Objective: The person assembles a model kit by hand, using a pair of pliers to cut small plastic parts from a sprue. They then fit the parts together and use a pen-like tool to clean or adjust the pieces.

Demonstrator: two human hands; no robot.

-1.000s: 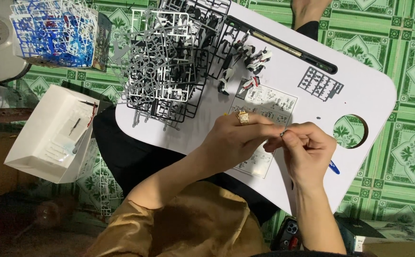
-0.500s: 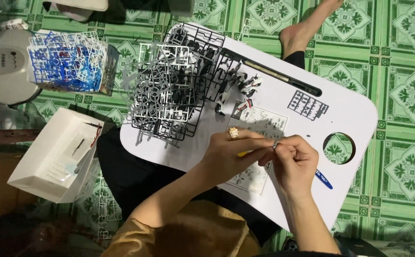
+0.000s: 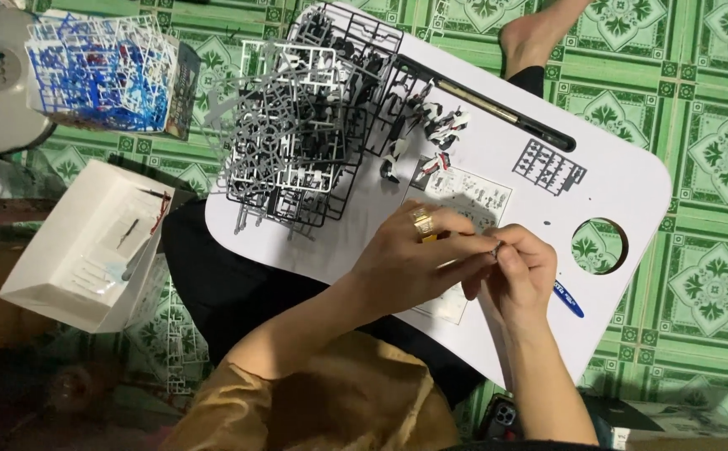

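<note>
My left hand (image 3: 414, 259), with a gold ring on one finger, and my right hand (image 3: 518, 276) meet over a white lap table (image 3: 631, 184). Between their fingertips they pinch a tiny dark model part (image 3: 495, 248). Under my hands lies a printed instruction sheet (image 3: 464, 190). A small partly built robot model (image 3: 435, 138) lies just beyond the sheet. A heap of grey, white and black plastic part frames (image 3: 297, 125) covers the table's far left.
A small black part frame (image 3: 549, 166) and a long dark tool (image 3: 497, 113) lie at the table's far right. A blue pen (image 3: 566, 298) sits by the round hole (image 3: 599, 245). A white box (image 3: 88, 246) and blue-and-white part frames (image 3: 101, 71) rest on the green tiled floor. A bare foot (image 3: 535, 33) shows beyond.
The view has shifted a little; both hands stay together on the small part, with only slight finger movement.
</note>
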